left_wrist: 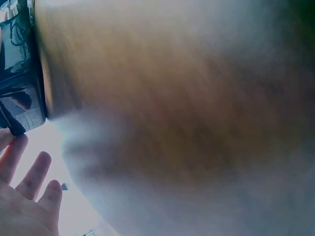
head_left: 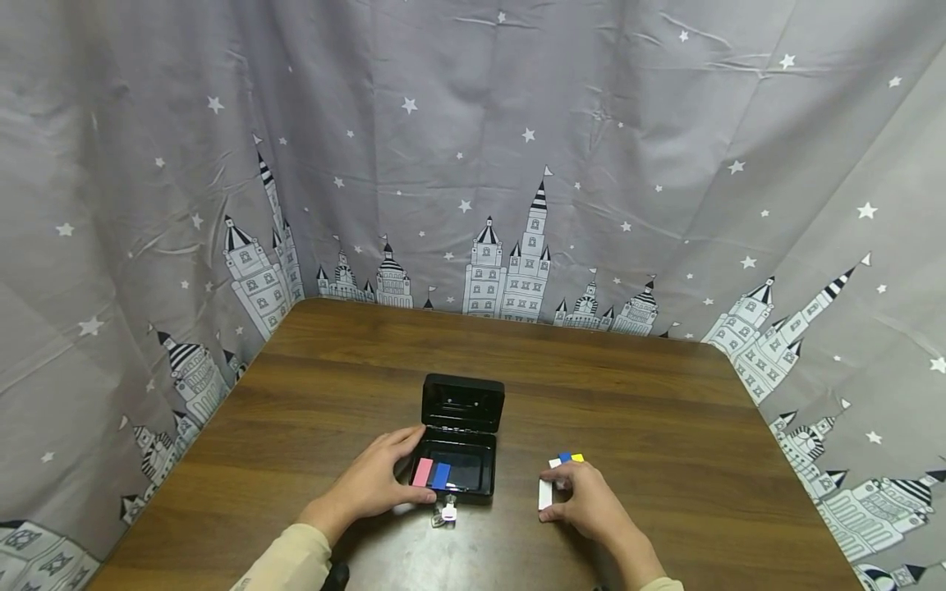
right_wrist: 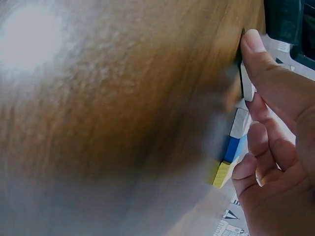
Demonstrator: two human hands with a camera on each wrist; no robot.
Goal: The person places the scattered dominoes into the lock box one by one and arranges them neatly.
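Observation:
A small black cash box (head_left: 473,497) stands on the table with its lid (head_left: 464,402) raised. Inside, at the left, a pink block (head_left: 423,473) and a blue block (head_left: 441,476) lie side by side. My left hand (head_left: 369,478) holds the box by its left side, thumb at the front corner and index finger near the hinge. To the right of the box, my right hand (head_left: 587,501) pinches a flat white block (head_left: 545,494) between thumb and fingertips. Just beyond those fingers, another white block (right_wrist: 239,123), a blue block (right_wrist: 232,149) and a yellow block (right_wrist: 224,173) stand in a row.
Small keys (head_left: 447,512) hang at the box's front. The brown wooden table (head_left: 665,410) reaches back to a grey curtain (head_left: 414,164) printed with castles and stars. A dark object (head_left: 336,576) shows beside my left forearm.

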